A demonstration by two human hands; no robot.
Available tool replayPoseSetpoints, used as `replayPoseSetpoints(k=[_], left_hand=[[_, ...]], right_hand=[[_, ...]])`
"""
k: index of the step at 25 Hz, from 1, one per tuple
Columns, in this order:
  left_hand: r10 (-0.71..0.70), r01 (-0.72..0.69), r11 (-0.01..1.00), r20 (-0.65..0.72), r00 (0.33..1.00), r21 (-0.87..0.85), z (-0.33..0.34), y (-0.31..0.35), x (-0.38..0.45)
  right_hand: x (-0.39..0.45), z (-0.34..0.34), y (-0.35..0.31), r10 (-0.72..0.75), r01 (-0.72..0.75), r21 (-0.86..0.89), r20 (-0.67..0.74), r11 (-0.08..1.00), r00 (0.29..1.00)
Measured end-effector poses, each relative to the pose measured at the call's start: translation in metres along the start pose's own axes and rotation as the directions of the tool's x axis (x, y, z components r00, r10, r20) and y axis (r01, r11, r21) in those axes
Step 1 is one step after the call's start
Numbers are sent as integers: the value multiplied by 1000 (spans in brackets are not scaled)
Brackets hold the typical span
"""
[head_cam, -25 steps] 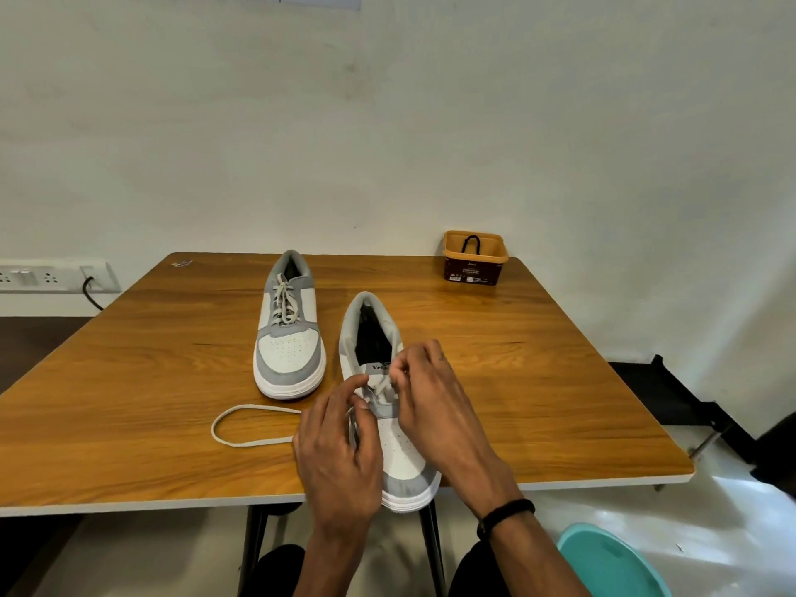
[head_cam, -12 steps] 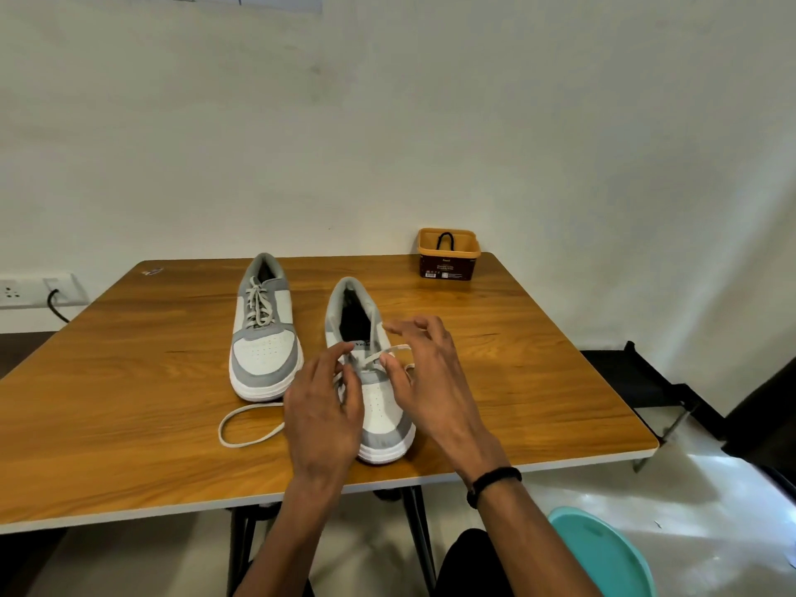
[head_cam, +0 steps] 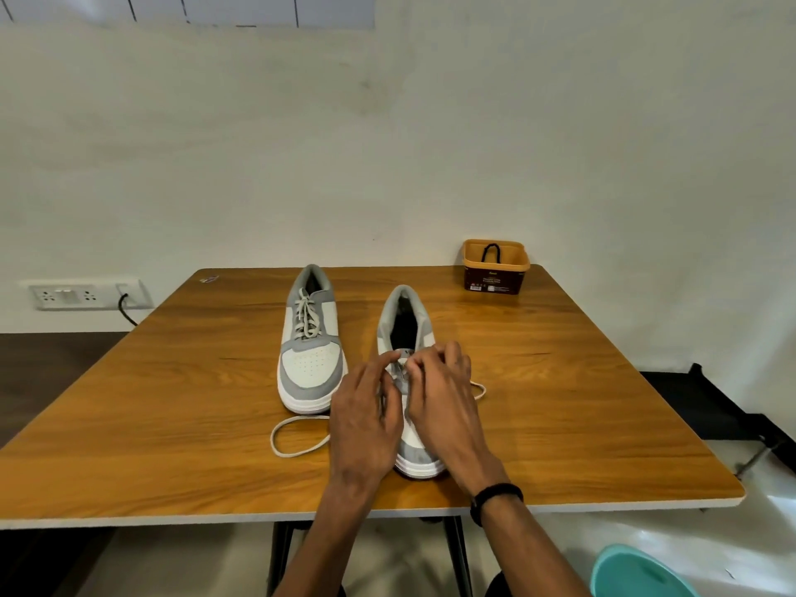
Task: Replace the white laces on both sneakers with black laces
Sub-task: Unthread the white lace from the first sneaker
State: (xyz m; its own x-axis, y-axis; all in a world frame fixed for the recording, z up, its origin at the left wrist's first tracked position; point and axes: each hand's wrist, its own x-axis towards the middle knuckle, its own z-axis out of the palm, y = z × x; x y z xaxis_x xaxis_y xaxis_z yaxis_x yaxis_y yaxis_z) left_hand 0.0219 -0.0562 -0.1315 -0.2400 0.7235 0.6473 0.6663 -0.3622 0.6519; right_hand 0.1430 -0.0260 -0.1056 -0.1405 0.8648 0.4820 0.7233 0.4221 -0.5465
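— Where does the right sneaker (head_cam: 407, 329) lie?
— Under both hands on the table (head_cam: 172, 402), long axis running from the person to the wall, toe nearest them.
— The grip?
— The left hand (head_cam: 366, 424) and right hand (head_cam: 443, 402) pinch its white lace (head_cam: 297, 437), fingers curled over the eyelets; a loop trails left of the grip.
— The left sneaker (head_cam: 310, 342)?
— Left of the hands, parallel, fully laced.
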Motion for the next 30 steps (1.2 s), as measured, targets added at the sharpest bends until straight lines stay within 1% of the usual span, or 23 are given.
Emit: replayPoseSetpoints(k=[3,5,8,10,12,14,16,18,23,25,28,30], left_hand=[[-7,7,1000,1,1000,0,1,-1,2],[-26,26,1000,-2,1000,-4,2,-2,2],[-88,87,996,-44,995,-32,3,-8,3],[-152,149,988,-84,985,-38,5,-13,3],[-169,165,985,-92,981,-46,7,-15,3],[-141,139,990,-80,987,-28,9,-16,5],[-106,106,994,-58,993,-2,9,-18,7],[-83,83,996,-32,996,16,9,-20,7],[-102,103,995,64,993,-5,10,-20,4],[-119,120,993,89,989,-4,10,-20,3],[-160,163,986,95,982,-21,9,-20,2],[-175,179,983,97,980,-36,9,-20,2]], right_hand=[[5,8,2,71,-45,157,-167,987,983],[14,12,3,100,-36,251,-250,967,963],[23,19,-3,192,-1,466,-362,885,912],[24,23,-6,236,25,550,-400,835,886],[22,25,-3,223,18,557,-362,831,905],[22,27,2,151,-3,468,-280,884,948],[22,30,7,65,18,349,-225,937,972],[22,32,7,66,9,341,-208,940,976],[20,31,7,113,-5,425,-229,905,967],[19,28,3,137,8,459,-281,888,950],[16,27,-2,173,43,481,-396,875,902],[16,26,-3,169,74,482,-442,873,881]])
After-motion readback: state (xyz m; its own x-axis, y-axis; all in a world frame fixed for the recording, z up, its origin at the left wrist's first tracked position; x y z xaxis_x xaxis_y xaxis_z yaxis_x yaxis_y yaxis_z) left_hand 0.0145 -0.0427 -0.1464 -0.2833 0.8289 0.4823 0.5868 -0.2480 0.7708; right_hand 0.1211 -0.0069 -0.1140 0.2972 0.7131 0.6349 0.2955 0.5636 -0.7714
